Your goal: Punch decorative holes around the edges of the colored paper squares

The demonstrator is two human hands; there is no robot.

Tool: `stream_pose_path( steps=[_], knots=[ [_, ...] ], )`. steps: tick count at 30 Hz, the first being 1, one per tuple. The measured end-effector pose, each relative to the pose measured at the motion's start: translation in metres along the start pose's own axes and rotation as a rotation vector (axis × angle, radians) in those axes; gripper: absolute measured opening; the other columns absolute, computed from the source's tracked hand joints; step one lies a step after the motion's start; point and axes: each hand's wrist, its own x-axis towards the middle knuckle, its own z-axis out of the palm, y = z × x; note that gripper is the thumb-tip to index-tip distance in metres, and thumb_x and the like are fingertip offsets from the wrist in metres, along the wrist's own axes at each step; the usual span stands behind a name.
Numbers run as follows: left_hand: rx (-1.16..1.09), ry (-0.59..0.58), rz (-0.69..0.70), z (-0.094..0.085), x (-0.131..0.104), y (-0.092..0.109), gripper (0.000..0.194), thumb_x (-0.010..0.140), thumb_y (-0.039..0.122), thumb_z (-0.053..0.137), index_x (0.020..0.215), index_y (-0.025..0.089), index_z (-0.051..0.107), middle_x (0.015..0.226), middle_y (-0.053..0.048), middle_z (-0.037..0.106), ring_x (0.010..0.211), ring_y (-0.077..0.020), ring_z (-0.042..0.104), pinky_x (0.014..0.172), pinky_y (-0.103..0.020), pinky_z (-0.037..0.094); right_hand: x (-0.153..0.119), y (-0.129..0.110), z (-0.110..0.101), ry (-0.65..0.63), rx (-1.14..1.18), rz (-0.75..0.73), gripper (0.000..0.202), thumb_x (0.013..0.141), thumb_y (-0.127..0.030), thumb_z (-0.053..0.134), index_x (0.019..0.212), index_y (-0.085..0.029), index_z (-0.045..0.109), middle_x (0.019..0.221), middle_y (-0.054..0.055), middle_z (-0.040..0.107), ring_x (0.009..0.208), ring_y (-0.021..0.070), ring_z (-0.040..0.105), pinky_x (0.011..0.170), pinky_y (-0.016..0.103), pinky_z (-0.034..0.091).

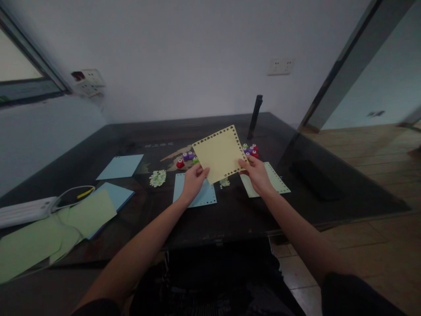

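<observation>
The person's dark clothing (210, 285) lies nearest, below the near edge of the table (230, 221), with both bare forearms reaching over that edge. The left hand (194, 181) pinches the lower left of a yellow sheet (219, 153), and the right hand (258, 173) grips its lower right corner, so the sheet is raised, tilted, above the table's middle. Small holes line its top and right edges and part of the bottom. Below the left hand lies a blue sheet (204, 197) near the table's near edge; below the right, a pale green sheet (276, 180). Paper scraps (158, 178) are heaped left of the blue sheet. Two clusters of coloured pieces, one left (189, 156) and one right (252, 151), appear to be hole punches, though the light is dim. Green sheets (33, 239) cover the near left corner.
</observation>
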Motion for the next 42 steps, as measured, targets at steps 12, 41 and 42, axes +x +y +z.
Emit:
stream_pose_path(
  steps=[12,41,42],
  knots=[
    [0.132,0.019,-0.026,-0.002,-0.002,0.005,0.027,0.078,0.037,0.060,0.094,0.016,0.060,0.072,-0.001,0.068,0.070,-0.0162,0.064,0.064,-0.026,0.049,0.010,0.006,-0.008,0.088,0.034,-0.052,0.027,0.060,-0.033,0.073,0.081,-0.019,0.064,0.071,0.000,0.064,0.063,0.0140,0.058,0.063,0.029,0.047],
    [0.408,-0.134,0.145,0.073,0.032,0.040,0.010,0.076,0.021,0.060,0.085,0.018,0.056,0.061,0.003,0.058,0.060,-0.0107,0.055,0.062,-0.023,0.043,-0.002,-0.027,-0.108,0.188,-0.370,-0.171,0.039,0.066,-0.035,0.069,0.098,-0.015,0.063,0.060,-0.001,0.058,0.052,0.0116,0.051,0.052,0.025,0.040],
    [0.443,-0.176,0.120,0.079,0.033,0.036,0.011,0.076,0.021,0.060,0.087,0.018,0.057,0.061,0.003,0.059,0.060,-0.0112,0.057,0.063,-0.023,0.044,-0.002,-0.024,-0.116,0.188,-0.420,-0.166,0.040,0.066,-0.035,0.068,0.099,-0.014,0.063,0.059,-0.001,0.059,0.053,0.0124,0.052,0.053,0.025,0.040]
  ],
)
